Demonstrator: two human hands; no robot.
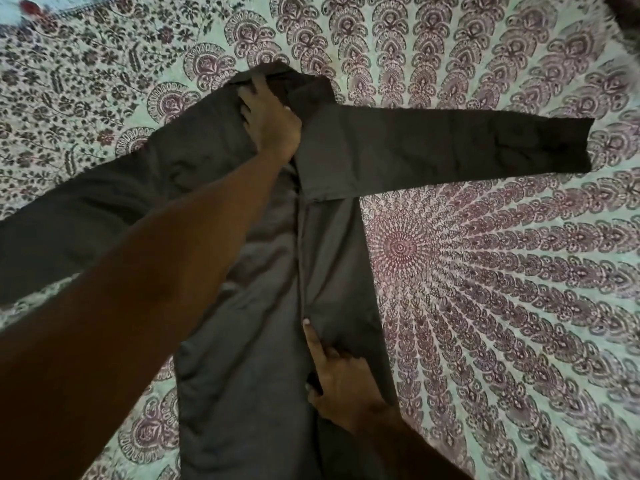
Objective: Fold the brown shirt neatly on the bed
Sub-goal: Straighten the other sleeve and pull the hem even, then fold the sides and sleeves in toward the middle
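The dark brown shirt [242, 341] lies spread lengthwise on the bed, collar at the far end. Its right side is folded inward along a straight edge down the middle. One sleeve [450, 147] stretches out to the right; the other runs off to the left under my forearm. My left hand [270, 123] presses on the shirt just below the collar, fingers curled into the cloth at the top of the fold. My right hand [339, 386] rests near the hem end, index finger stretched along the folded edge, the other fingers holding the cloth.
The bed is covered by a pale green sheet [485, 271] printed with maroon mandala and floral patterns. A dark object shows at the top right corner [627, 15].
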